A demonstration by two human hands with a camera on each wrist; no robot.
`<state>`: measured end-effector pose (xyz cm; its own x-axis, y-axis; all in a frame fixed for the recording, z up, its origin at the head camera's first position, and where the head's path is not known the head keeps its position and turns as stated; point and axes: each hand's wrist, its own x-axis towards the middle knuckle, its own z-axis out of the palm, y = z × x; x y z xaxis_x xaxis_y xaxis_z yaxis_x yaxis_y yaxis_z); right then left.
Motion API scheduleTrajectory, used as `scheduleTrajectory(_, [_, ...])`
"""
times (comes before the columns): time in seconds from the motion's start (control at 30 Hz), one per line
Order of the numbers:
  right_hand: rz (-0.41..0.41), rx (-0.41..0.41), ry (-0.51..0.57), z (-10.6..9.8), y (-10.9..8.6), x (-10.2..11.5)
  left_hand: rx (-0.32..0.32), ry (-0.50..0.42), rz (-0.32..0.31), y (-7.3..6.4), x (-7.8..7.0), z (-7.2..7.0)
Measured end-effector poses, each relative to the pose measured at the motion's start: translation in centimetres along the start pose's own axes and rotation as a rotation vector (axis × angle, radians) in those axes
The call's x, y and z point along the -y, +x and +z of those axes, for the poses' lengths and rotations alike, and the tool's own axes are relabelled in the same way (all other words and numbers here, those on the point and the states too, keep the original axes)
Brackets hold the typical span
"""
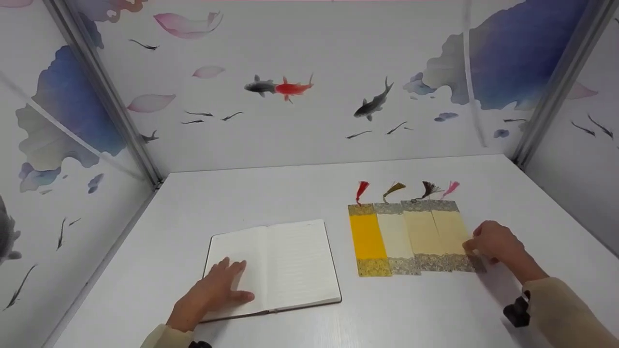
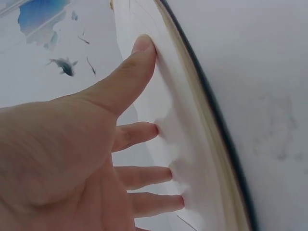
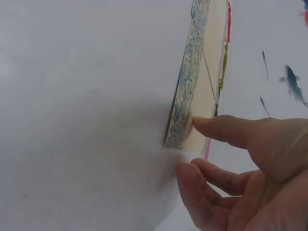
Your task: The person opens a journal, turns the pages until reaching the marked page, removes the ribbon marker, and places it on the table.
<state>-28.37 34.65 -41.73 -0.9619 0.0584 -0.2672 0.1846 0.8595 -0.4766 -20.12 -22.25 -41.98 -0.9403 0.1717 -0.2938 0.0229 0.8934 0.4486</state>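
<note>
An open notebook [image 1: 295, 270] lies on the white table, its right page faintly lined. My left hand [image 1: 215, 292] rests on the left page with fingers spread; in the left wrist view the fingertips [image 2: 163, 173] touch the paper. To the right, several tasselled bookmarks [image 1: 370, 237] lie side by side, partly overlapping, one yellow and the others cream, with patterned bands at both ends. My right hand [image 1: 498, 244] pinches the right edge of the rightmost bookmark [image 3: 197, 137]; the thumb is on its face and the curled index finger is at its edge.
Red, olive, dark and pink tassels [image 1: 361, 191] point toward the back of the table [image 1: 271, 198]. Upright panels [image 1: 309, 43] printed with fish and petals enclose the back and sides, joined by metal posts [image 1: 104, 92].
</note>
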Motion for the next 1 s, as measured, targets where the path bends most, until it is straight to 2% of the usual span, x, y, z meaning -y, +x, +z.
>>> scheduleTrajectory(0.13, [-0.068,-0.103,-0.044,0.8,-0.6,1.6,-0.010,-0.016,-0.008,-0.3,0.1,-0.4])
scheduleTrajectory(0.23, [-0.172,-0.161,0.041,2.2,-1.4,4.0,-0.065,-0.001,-0.021,-0.5,0.5,-0.5])
scheduleTrajectory(0.3, [-0.240,-0.166,0.119,3.5,-2.1,5.9,-0.117,0.013,-0.044,-0.5,0.7,-0.4])
scheduleTrajectory(0.4, [-0.305,-0.127,0.245,5.8,-3.2,9.0,-0.188,0.006,-0.091,-0.3,1.1,-0.3])
scheduleTrajectory(0.53, [-0.333,-0.047,0.324,8.9,-4.3,12.4,-0.234,-0.052,-0.140,-0.2,1.4,-0.4])
scheduleTrajectory(0.73, [-0.261,0.098,0.373,12.3,-4.8,16.8,-0.256,-0.135,-0.144,-0.3,2.3,-1.2])
scheduleTrajectory(0.87, [-0.240,0.206,0.457,13.6,-4.9,18.3,-0.266,-0.191,-0.157,-0.3,2.6,-1.5])
scheduleTrajectory(1.0, [-0.233,0.267,0.514,14.6,-4.9,19.4,-0.266,-0.244,-0.187,-0.4,3.0,-1.8])
